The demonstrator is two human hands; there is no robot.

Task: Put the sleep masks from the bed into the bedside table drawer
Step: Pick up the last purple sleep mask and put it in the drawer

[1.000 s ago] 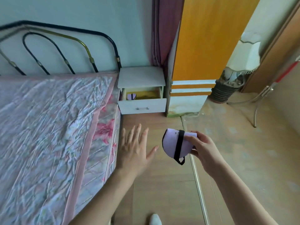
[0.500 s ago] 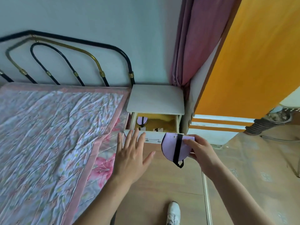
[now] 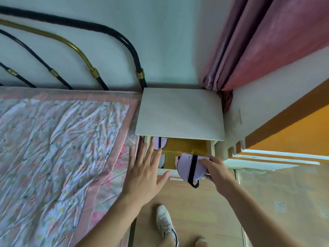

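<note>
The right hand (image 3: 216,171) pinches a folded lilac sleep mask (image 3: 189,168) over the open drawer (image 3: 187,148) for dropping in, while the left hand (image 3: 144,172), fingers spread and empty, hovers at the drawer's edge.

The right hand (image 3: 218,171) pinches a lilac sleep mask (image 3: 189,168) with a black strap over the open bedside table drawer (image 3: 188,148). The left hand (image 3: 145,173) hovers flat, fingers spread, above the drawer's left end, where another lilac mask (image 3: 159,142) lies inside.

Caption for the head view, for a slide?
Right hand holds a lilac sleep mask over the open bedside drawer; left hand open.
</note>
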